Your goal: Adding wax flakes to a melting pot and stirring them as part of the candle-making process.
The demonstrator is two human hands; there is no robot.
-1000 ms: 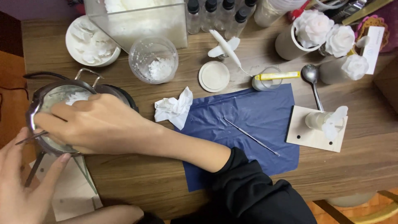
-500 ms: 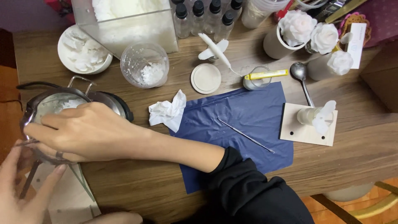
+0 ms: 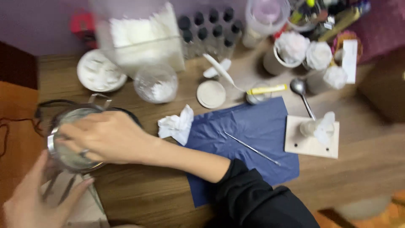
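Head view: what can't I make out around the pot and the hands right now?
- Pot contents: mostly covered by the right hand; motion blur smears the part that shows.
- Anything the right hand grips: hidden under its fingers.
- Left hand: cut off by the bottom and left edges, blurred; its hold on the rods below the pot is unclear.
- Bottles at the back: too blurred for detail.

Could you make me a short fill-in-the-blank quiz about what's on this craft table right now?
1. The right hand reaches over a round ____ pot at the table's left edge.
2. The crumpled white tissue lies just left of the ____ sheet.
3. A thin metal pick lies on the sheet, and the spoon lies ____ it.
4. The left hand is at the pot's ____ side.

Missing words: metal; blue; off; near
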